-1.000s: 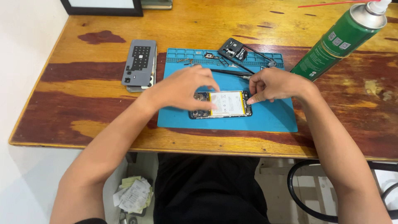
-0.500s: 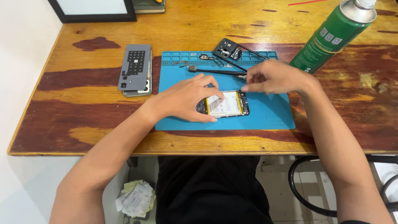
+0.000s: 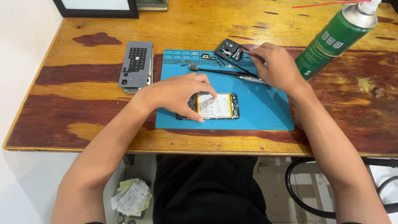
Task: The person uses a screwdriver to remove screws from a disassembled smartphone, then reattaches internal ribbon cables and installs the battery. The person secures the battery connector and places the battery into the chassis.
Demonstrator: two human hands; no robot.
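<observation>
An opened phone (image 3: 217,105) with its pale battery showing lies on the blue work mat (image 3: 265,112). My left hand (image 3: 176,93) grips the phone's left end, thumb at the near edge and fingers arched over the top. At the mat's back edge, my right hand (image 3: 275,66) has its fingertips pinched on thin black tweezers (image 3: 244,49), beside a small black phone part (image 3: 229,49). A long dark tool (image 3: 219,71) lies across the mat, and its right end runs under that hand.
A grey phone back cover (image 3: 136,64) lies left of the mat on the wooden table (image 3: 83,112). A green spray can (image 3: 336,39) with a red straw stands at the right. A dark picture frame (image 3: 97,8) is at the back left. Small parts sit in the mat's compartments (image 3: 186,56).
My right hand has left the phone and moved back and right to the tweezers by the black part. My left hand stays on the phone.
</observation>
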